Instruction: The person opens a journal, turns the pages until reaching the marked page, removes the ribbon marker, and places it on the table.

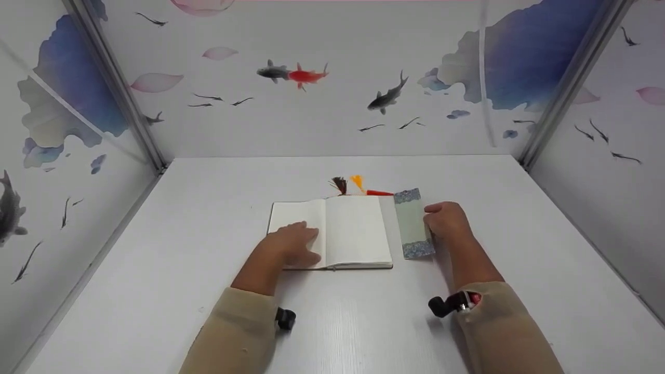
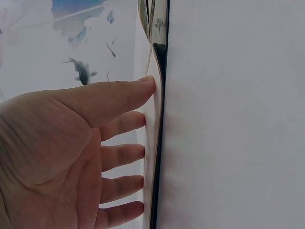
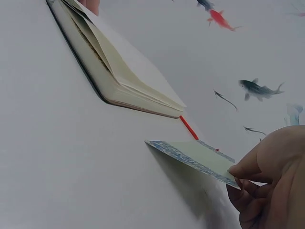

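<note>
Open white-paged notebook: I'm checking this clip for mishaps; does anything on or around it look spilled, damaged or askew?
No spill or damage stands out. The pale-green rectangular card with blue patterned ends slants up from the white table, apparently because the bare right hand pinches it.

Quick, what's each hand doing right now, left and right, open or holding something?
Left hand: open, fingers resting on the open notebook.
Right hand: closed, pinching the pale green card by its edge.
</note>
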The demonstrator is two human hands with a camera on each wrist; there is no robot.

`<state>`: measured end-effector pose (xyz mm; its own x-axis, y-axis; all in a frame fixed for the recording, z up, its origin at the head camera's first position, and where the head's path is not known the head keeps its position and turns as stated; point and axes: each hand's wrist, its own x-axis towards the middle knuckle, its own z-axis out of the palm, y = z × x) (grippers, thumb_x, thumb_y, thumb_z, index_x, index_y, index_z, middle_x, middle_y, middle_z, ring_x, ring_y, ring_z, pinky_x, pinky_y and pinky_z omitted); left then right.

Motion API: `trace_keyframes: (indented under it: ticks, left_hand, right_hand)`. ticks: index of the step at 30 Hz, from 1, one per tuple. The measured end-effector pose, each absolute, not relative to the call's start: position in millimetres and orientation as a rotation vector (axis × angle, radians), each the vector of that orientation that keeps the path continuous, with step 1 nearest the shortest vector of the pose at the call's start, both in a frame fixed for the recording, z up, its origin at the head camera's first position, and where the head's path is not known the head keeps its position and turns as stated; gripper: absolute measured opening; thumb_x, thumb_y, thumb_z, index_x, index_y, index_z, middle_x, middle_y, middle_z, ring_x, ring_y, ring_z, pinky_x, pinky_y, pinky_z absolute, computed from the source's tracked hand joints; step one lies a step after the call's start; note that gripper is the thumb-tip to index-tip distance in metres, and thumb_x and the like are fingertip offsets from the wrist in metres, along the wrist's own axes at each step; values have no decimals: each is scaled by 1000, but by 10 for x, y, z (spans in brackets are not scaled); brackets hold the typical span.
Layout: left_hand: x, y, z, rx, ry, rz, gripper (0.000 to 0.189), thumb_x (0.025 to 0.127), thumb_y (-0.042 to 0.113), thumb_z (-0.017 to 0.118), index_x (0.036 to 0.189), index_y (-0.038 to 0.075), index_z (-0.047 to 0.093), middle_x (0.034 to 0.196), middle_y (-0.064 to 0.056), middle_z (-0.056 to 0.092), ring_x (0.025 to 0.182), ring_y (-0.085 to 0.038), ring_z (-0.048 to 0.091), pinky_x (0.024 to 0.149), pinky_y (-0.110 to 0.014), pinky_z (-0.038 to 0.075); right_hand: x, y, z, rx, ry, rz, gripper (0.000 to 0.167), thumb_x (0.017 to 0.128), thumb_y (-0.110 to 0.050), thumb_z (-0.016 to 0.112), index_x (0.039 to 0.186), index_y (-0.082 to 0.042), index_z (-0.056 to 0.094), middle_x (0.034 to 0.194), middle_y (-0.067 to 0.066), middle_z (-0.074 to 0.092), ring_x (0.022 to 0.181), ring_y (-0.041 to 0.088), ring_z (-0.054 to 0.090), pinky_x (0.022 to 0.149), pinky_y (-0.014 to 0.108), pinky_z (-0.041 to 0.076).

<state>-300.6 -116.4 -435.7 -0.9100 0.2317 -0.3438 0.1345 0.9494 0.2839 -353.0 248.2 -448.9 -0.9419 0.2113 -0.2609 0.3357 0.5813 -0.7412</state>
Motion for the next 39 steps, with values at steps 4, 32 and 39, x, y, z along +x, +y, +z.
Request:
trace_keyframes:
  ticks: [4,32,39]
  left_hand:
    - [-2994,-1171,-4345,291,2725,366,74,100,42,68,167,25,40,179,-7,28,167,-36,25,134,-59,25]
    - [-2982,-1173,-4361,273,2728,373,74,101,43,68,167,26,41,179,-6,28,167,-33,24,135,-56,24]
    - [-2983,-1171,-4358,254,2726,391,75,101,42,69,167,26,40,180,-6,26,168,-34,21,136,-56,21]
  right_hand:
    - [-3537,2520,-4527,416,2726,-1202,46,106,-16,51,148,1,60,157,27,54,150,45,49,123,53,45]
    - [-3377,2012,-4451,-393,2774,-846,76,88,-36,90,156,-31,57,175,1,38,166,36,26,130,66,29]
    - [-3335,1913,-4478,-486,2708,-720,79,84,-27,93,154,-37,58,177,-11,30,169,31,19,130,65,30]
